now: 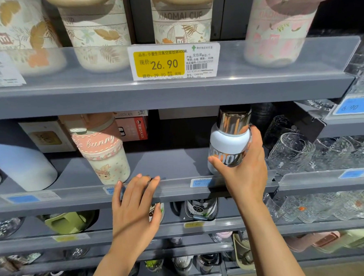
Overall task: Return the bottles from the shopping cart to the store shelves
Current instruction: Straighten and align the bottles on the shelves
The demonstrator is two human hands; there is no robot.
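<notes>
My right hand [245, 172] grasps the white bottle [228, 148] around its lower body, thumb across the dark lettering in front and fingers curled behind; the bottle is on the middle shelf [171, 159], at the right part, just behind the front rail [179, 189]; if its base already rests on the board I cannot tell, because the rail and my hand hide it. My left hand [134, 208] holds nothing; its fingers lie straight and relaxed over the front rail, to the left of the bottle.

I judge the bottle as stiff and smooth, so a little slippery; the shiny metal cap [234, 121] looks more slippery than the matt white body, so the body is the better place to hold, low and wide as now. It seems not heavy, probably empty, but it is tall and can tip.

To the right stand clear glass cups [291, 151], near my knuckles and fragile, with nothing in them; I should take care not to knock them. To the left stands a pink bunny cup [103, 154], closed with a lid, well apart from the bottle; the space between them is free shelf board.
</notes>
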